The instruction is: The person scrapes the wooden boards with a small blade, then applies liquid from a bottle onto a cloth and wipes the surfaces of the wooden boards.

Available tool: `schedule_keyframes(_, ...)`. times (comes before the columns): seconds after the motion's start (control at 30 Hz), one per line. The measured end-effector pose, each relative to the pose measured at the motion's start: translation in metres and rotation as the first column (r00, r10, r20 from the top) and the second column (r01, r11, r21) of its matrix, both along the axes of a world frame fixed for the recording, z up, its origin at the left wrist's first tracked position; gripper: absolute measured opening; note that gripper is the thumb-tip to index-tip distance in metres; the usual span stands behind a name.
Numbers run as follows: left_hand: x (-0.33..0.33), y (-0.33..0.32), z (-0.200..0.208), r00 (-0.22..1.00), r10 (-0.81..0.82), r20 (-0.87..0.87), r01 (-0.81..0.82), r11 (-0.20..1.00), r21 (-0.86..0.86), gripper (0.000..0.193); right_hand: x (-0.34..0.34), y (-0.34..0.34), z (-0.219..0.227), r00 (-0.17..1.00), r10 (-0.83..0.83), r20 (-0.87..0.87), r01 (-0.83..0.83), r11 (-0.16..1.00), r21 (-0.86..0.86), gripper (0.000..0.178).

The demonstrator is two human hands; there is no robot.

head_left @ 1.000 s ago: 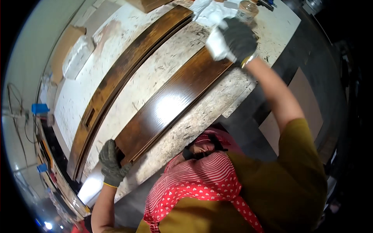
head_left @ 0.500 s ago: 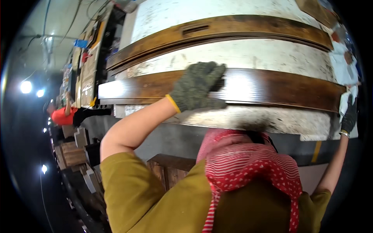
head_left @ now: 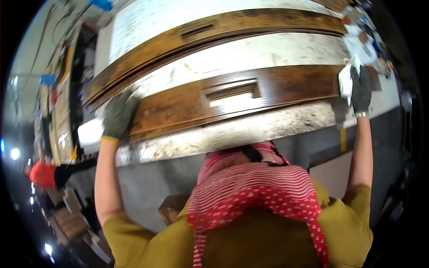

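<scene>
A long dark-brown wooden board with a rectangular cut-out lies across the near side of a white, stained worktop. My left hand, in a dark grey-green glove with a yellow cuff, rests across the board's left part. Its fingers stretch toward the far edge, their tips blurred. Near the board's right end, my gloved right hand holds a crumpled white cloth against the wood. The palm side of each hand is hidden.
Farther back, a second brown board with a slot lies roughly parallel. White crumpled material sits at the right end of the worktop. A person in a red top is at the far left, near stacked wooden pieces.
My left hand has slid left along the near board, uncovering its cut-out. My right hand keeps the cloth at the right end. The whole view has shifted and tilted.
</scene>
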State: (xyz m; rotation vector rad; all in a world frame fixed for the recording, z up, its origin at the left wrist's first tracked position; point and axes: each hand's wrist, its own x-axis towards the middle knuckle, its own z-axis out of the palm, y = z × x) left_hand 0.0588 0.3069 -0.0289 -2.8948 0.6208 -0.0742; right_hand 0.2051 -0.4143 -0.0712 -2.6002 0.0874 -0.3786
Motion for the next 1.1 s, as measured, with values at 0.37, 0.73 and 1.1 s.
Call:
schedule_keyframes(0.37,-0.043,0.108,-0.086,0.962,0.174,0.21,-0.194,0.978,0.081,0.04,-0.109,0.266,0.03,0.347,0.822,0.451,-0.884,0.448,-0.137,0.042)
schedule_keyframes(0.73,0.022,-0.068,-0.065,0.991,-0.019,0.13,0.018,1.0,0.008,0.039,-0.003,-0.202,0.153,0.874,-0.324,0.364,-0.058,0.673,0.737,0.044)
schedule_keyframes(1.1,0.059,-0.222,-0.032,0.96,0.279,-0.01,-0.277,0.951,-0.135,0.023,0.117,-0.235,0.085,0.993,-0.076,-0.095,0.025,0.892,-0.451,0.054)
